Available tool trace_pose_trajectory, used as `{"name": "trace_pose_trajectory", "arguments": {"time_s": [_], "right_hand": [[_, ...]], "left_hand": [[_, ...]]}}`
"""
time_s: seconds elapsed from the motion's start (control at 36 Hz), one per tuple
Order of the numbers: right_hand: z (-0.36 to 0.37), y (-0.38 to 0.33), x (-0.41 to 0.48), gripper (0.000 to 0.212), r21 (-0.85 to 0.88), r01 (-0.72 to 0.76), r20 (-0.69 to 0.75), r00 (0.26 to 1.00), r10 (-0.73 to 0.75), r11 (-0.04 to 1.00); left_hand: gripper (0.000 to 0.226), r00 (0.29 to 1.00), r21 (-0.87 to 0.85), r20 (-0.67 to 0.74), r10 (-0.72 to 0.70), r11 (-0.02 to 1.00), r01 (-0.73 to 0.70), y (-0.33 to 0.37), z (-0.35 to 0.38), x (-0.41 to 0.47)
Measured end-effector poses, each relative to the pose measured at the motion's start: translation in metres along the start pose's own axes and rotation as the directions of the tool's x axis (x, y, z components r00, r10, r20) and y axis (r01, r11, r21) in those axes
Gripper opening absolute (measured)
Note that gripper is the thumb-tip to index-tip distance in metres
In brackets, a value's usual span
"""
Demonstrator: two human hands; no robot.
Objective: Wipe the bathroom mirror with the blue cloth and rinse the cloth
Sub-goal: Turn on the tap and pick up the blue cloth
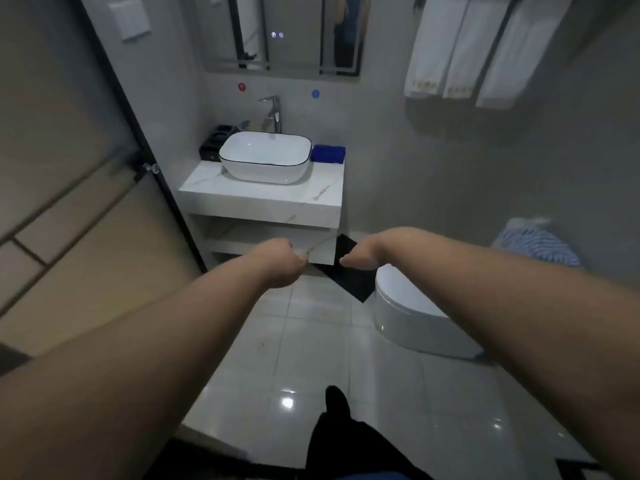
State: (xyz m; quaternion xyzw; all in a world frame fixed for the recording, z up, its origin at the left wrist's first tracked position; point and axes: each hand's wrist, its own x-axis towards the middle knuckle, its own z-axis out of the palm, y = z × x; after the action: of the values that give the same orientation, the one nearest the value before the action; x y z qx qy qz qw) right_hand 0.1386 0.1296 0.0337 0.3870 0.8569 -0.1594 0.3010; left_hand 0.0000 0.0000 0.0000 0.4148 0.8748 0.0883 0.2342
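The blue cloth (328, 154) lies folded on the white table (263, 195), at the back right corner, just beside the right side of the sink (266, 156). Its long side runs left to right, along the wall. The mirror (282, 32) hangs on the wall above the tap (272, 114), and two tiny lights glow in it. The left hand (282, 263) is curled into a loose fist and holds nothing. The right hand (363, 252) bends down at the wrist, with the fingers tucked under so only the thumb tip shows, and it holds nothing too. I cannot tell how far its fingers are curled. Both hands hang in the air in front of the table, low down by the shelf (266, 237) under it, and well apart from the cloth. They are near each other but do not touch. A small black box (216, 145) sits on the table to the left of the sink. The toilet (415, 317) stands on the right, close to the table, with a black bin (349, 268) squeezed between them. White towels (464, 50) hang high on the right wall. A door (69, 202) closes in the left side. The shiny floor (311, 341) in the middle is open, and a dark shoe (336, 403) stands on it.
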Motion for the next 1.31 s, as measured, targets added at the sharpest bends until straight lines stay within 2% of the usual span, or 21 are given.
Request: {"name": "trace_pose_trajectory", "arguments": {"time_s": [0.14,0.31,0.39,0.53,0.69,0.78,0.97,1.06,1.17,1.31], "right_hand": [[-0.012,-0.015,0.078,0.051,-0.069,0.098,0.054,0.994,-0.094,0.993],[-0.049,-0.017,0.193,0.066,-0.051,0.165,0.013,0.986,-0.165,0.985],[-0.086,-0.016,0.223,0.071,-0.053,0.202,0.017,0.979,-0.202,0.978],[-0.146,-0.02,0.269,0.065,-0.078,0.236,0.002,0.972,-0.237,0.969],[-0.183,-0.054,0.327,0.066,-0.083,0.281,0.022,0.96,-0.281,0.956],[-0.195,-0.072,0.351,0.07,-0.102,0.299,0.054,0.954,-0.295,0.949],[-0.241,-0.114,0.419,0.067,-0.084,0.261,0.008,0.965,-0.261,0.962],[-0.265,-0.124,0.441,0.065,-0.038,0.204,-0.037,0.978,-0.206,0.978],[-0.29,-0.134,0.462,0.064,0.011,0.136,-0.012,0.991,-0.136,0.991],[-0.314,-0.136,0.496,0.066,0.082,0.076,-0.013,0.997,-0.075,0.994]], "left_hand": [[0.062,1.0,0.016,0.005,-0.014,1.0,0.014,0.005,-0.004,0.072],[0.061,0.998,0.043,-0.019,-0.056,0.997,0.057,0.007,-0.023,0.171],[0.065,0.995,0.052,-0.002,-0.103,0.993,0.103,0.005,-0.033,0.215],[0.062,0.989,0.048,-0.01,-0.145,0.988,0.145,0.005,-0.055,0.276],[0.065,0.986,0.07,0.01,-0.166,0.984,0.164,-0.012,-0.082,0.327],[0.059,0.985,0.064,0.026,-0.173,0.983,0.171,-0.028,-0.094,0.351],[0.069,0.982,0.009,0.06,-0.182,0.983,0.181,-0.078,-0.122,0.44],[0.067,0.987,0.03,0.064,-0.148,0.989,0.146,-0.095,-0.14,0.479],[0.066,0.992,0.087,0.098,-0.084,0.993,0.076,-0.111,-0.167,0.522],[0.055,0.993,0.075,0.111,-0.048,0.996,0.04,-0.119,-0.195,0.571]]}}
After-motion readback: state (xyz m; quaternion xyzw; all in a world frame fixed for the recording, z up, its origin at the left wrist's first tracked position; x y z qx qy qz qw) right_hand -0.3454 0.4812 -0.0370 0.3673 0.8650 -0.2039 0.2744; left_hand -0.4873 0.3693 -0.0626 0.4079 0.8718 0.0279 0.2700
